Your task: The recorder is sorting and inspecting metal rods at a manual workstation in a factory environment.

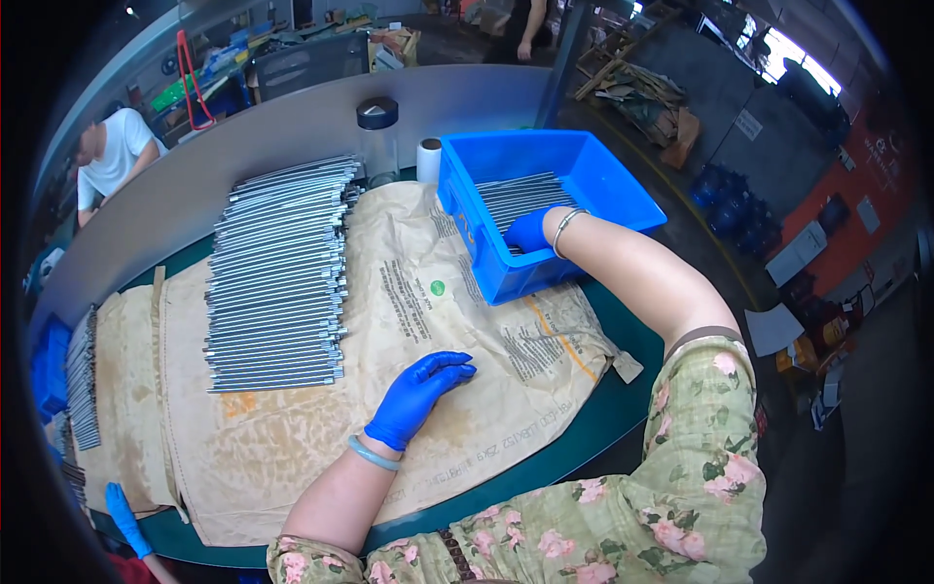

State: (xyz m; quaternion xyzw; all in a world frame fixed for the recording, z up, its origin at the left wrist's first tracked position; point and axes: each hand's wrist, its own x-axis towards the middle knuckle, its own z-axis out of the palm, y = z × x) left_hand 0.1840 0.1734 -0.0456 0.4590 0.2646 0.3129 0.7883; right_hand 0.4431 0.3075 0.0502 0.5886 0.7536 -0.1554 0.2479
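My right hand (530, 232), in a blue glove, reaches into a blue plastic bin (530, 277) at the right. Thin metal rods (520, 198) lie side by side inside that bin. The bin's near wall hides my right fingertips, so their grip does not show. My left hand (415, 397), also gloved in blue, is over the brown paper sack (292, 467) that covers the table. Its fingers are loosely stretched to the right, holding nothing. Left of it, a wide stack of similar metal rods (277, 282) with silvery ends lies in a neat row on the paper.
Behind the sack stand a clear jar with a dark lid (378, 146) and a white roll (428, 161). A curved metal panel (263, 136) borders the far side. At far left are more rods (83, 380), another blue bin (51, 370) and another person's gloved hand (125, 516).
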